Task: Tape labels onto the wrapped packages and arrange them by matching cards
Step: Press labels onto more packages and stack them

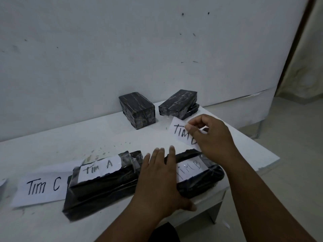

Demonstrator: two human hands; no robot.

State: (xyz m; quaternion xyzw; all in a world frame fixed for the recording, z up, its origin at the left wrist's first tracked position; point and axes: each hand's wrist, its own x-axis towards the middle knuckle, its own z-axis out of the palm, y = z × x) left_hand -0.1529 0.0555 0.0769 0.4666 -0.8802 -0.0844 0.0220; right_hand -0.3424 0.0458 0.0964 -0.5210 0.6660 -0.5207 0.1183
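Note:
Two black wrapped packages lie side by side near the table's front edge. The left package [97, 187] carries a taped label reading "Tim A". The right package [202, 179] carries a label "Tim B" under clear tape. My left hand [160, 179] lies flat with straight fingers across the gap between them. My right hand [209, 135] pinches a white paper card [180, 131] marked "Tim", its last letter hidden by the hand, just beyond the right package. A paper card "Tim C" [42, 186] lies flat at the left.
Two more black wrapped packages stand at the back by the wall: one upright block [138, 110] and a tilted one [178, 103] resting on another. The white table [253, 149] ends at the right with floor beyond it. Another paper's corner [2, 187] shows far left.

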